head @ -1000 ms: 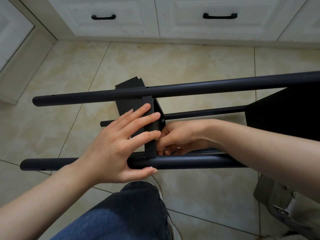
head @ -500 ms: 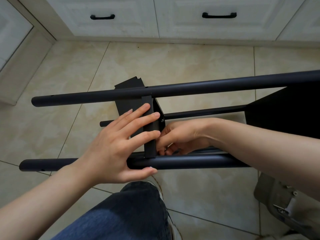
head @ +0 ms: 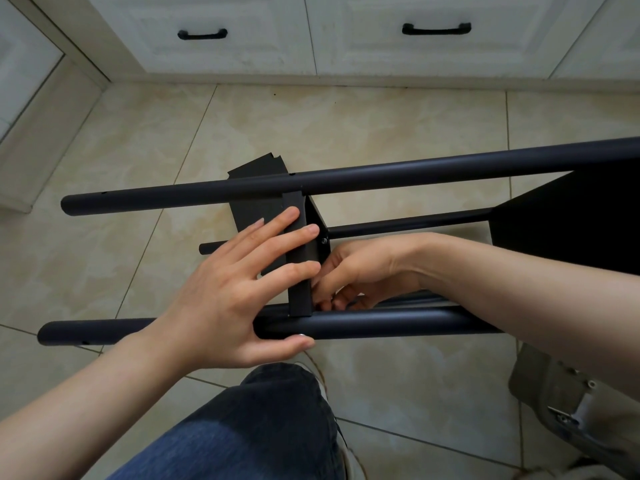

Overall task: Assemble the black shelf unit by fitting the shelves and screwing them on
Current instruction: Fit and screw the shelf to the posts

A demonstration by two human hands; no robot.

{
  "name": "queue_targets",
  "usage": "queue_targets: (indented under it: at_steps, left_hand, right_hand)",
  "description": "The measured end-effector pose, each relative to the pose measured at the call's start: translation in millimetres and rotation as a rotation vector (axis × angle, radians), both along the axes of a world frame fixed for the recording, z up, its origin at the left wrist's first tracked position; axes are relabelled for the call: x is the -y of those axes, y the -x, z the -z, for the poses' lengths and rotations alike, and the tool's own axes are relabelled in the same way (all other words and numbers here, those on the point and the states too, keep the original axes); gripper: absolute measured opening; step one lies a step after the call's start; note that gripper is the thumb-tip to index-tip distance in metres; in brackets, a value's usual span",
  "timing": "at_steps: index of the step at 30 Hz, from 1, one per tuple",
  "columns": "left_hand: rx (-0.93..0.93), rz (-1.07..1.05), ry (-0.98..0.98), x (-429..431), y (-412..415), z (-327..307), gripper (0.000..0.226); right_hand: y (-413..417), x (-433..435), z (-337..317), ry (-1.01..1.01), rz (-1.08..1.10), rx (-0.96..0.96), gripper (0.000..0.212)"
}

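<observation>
While the shelf [head: 300,295] stands between both hands, left hand [head: 221,292] flat against it, right hand [head: 360,271] curled behind, grip unclear.

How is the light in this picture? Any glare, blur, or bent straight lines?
Head view: soft, even light, only faint shadows on the beige tiled floor; a mild sheen along the far black round metal tube; the wide lens slightly bows the white cabinet's base; the left hand is sharp; the black shelf panel loses detail.
</observation>
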State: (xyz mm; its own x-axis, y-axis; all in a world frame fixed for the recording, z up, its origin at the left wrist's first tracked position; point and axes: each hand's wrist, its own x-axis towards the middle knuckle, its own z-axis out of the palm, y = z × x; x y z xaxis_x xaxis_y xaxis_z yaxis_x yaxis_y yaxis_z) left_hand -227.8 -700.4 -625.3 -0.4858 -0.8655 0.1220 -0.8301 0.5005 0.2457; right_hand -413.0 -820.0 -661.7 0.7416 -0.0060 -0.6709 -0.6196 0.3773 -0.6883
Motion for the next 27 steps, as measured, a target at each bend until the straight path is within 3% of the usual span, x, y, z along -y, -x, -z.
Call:
queue_targets:
  at_steps: [5,11,27]
  left_hand:
    - [0.001,0.0,0.001,-0.6,0.0,0.2,0.067]
    - [-0.011,-0.001,-0.003,0.0,0.3,0.6,0.067]
    - [-0.012,0.002,-0.008,1.0,0.7,-0.7,0.067]
  right_hand:
    - [-5.2,-4.7,3.2,0.085,-0.015,-0.046,0.032]
    - [1.5,1.4,-1.8,0.027,-0.005,-0.001,0.017]
    - [-4.0,-4.3,0.1,0.065,-0.014,-0.039,0.014]
